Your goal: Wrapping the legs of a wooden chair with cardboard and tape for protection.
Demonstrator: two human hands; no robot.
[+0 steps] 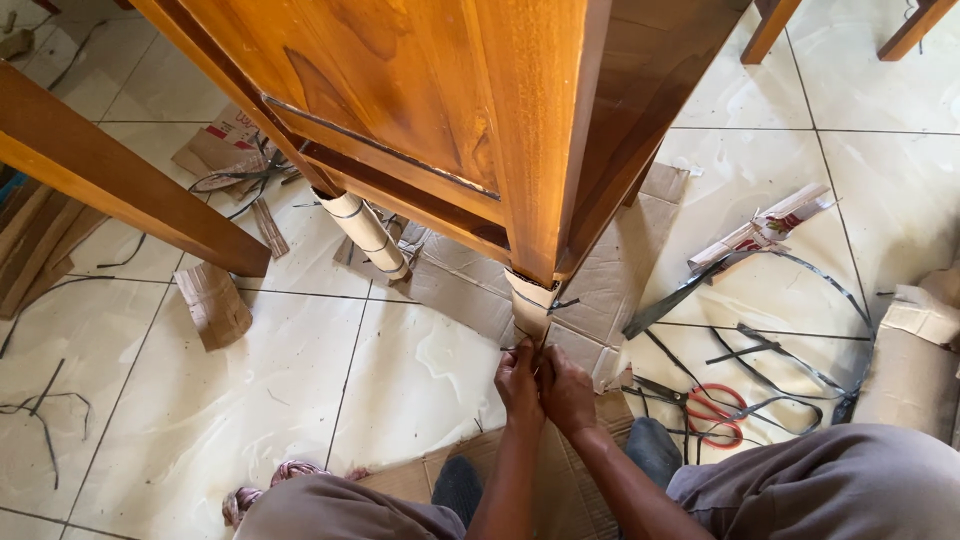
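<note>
Wooden, glossy brown cabinet (430, 110) stands on the white tiled floor (420, 390), its near corner leg wrapped in brown cardboard (530, 305). That upright leg lies straight ahead of both hands, which meet at its foot. Left hand (518, 385) and right hand (566, 392) are closed, pinching a thin black strap (528, 345) against it. Red-handled scissors (712, 412) lie near the right hand

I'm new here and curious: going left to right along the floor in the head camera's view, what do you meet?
Folded cardboard scrap → cardboard-wrapped furniture leg → left hand → right hand, both at the near leg's cardboard wrap → red-handled scissors → cardboard roll.
</note>
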